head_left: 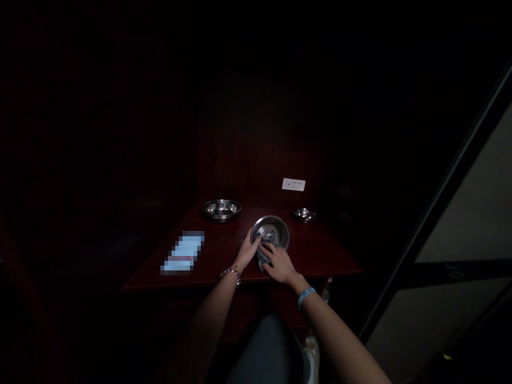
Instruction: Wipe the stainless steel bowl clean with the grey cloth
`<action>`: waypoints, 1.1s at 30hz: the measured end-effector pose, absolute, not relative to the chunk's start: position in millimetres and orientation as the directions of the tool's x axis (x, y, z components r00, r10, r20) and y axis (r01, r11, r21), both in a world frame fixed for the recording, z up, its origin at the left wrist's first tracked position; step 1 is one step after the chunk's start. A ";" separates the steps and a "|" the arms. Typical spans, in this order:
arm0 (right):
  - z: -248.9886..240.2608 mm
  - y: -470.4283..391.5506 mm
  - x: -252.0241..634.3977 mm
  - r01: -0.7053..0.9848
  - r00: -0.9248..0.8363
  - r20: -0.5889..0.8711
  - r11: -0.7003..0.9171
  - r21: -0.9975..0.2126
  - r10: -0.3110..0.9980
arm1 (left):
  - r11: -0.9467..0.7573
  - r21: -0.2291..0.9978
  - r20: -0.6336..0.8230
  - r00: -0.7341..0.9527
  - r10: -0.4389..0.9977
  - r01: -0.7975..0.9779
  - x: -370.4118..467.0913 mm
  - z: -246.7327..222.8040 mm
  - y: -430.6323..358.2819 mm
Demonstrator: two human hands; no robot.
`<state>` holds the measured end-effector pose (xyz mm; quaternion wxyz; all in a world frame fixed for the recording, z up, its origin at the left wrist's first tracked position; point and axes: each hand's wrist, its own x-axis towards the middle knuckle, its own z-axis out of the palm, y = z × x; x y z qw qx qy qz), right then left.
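Note:
A shiny metal bowl is tilted toward me over the front part of the dark red table. My left hand grips its left side, with the thumb over the rim. Against the near rim and inside of the bowl, my right hand presses a grey cloth, part of which hangs below the fingers. The cloth is partly hidden by that hand. Behind the bowl, a wider metal dish stands at the back left, and a small metal dish at the back right.
A blurred-out, bright bluish rectangle lies on the table's left side. On the back wall is a white socket panel. A dark-framed pale panel stands to the right. My knee is below the table's front edge, and the surroundings are very dark.

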<state>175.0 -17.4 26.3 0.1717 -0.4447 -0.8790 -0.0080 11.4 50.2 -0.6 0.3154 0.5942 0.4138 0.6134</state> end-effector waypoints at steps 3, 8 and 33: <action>26.0 -16.1 172.1 0.810 -0.526 0.294 0.576 -0.114 0.798 | -0.453 0.885 0.462 -0.082 0.883 0.108 11.6 0.3 50.0; 19.3 -4.4 168.8 0.790 -0.531 0.273 0.585 -0.184 0.802 | -0.430 0.894 0.442 -0.085 0.893 0.123 9.6 -0.4 53.6; 22.6 12.0 219.7 0.839 -0.535 0.239 0.542 0.040 0.810 | -0.468 0.874 0.483 -0.126 0.867 0.127 19.9 2.4 48.1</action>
